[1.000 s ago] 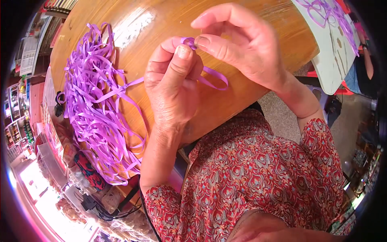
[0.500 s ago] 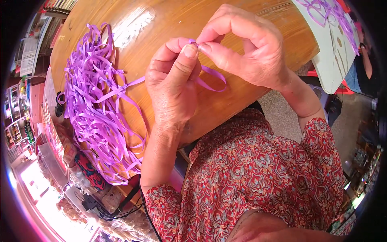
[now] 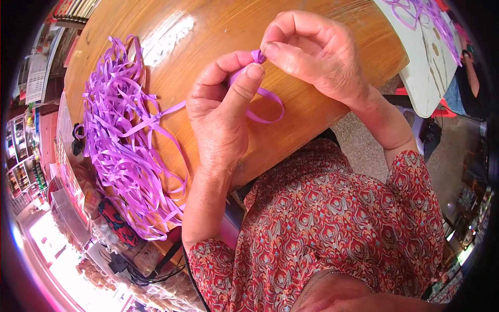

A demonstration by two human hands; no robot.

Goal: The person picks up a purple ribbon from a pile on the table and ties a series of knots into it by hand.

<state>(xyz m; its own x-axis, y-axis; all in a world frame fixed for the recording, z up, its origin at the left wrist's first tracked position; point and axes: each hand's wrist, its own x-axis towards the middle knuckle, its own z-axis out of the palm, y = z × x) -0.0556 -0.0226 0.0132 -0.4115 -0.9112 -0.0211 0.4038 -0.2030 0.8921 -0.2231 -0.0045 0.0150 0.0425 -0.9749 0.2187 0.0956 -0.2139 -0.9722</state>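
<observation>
A narrow purple ribbon (image 3: 266, 118) runs through my hands above the wooden table. My left hand (image 3: 221, 109) is closed on it, thumb and index finger pinching near a small folded or knotted bit of ribbon (image 3: 257, 56). At that same bit, the thumb and index finger of my right hand (image 3: 319, 57) pinch from the right side. A loop of the ribbon hangs below my left thumb, and another length leads left to a big tangled heap of purple ribbon (image 3: 125, 151) on the table's left side. My left palm hides part of the strand.
The varnished wooden table (image 3: 228, 26) lies under my hands. To the far right, a white table (image 3: 423, 78) bears more purple ribbon (image 3: 442, 36), with a person's arm (image 3: 472, 78) beside it. Cables (image 3: 140, 275) and bags crowd the lower left beyond the heap.
The small purple knot shows more now, above my left thumb. My left thumb and index finger have parted slightly, and my right hand has shifted a little down. The heap stays put.
</observation>
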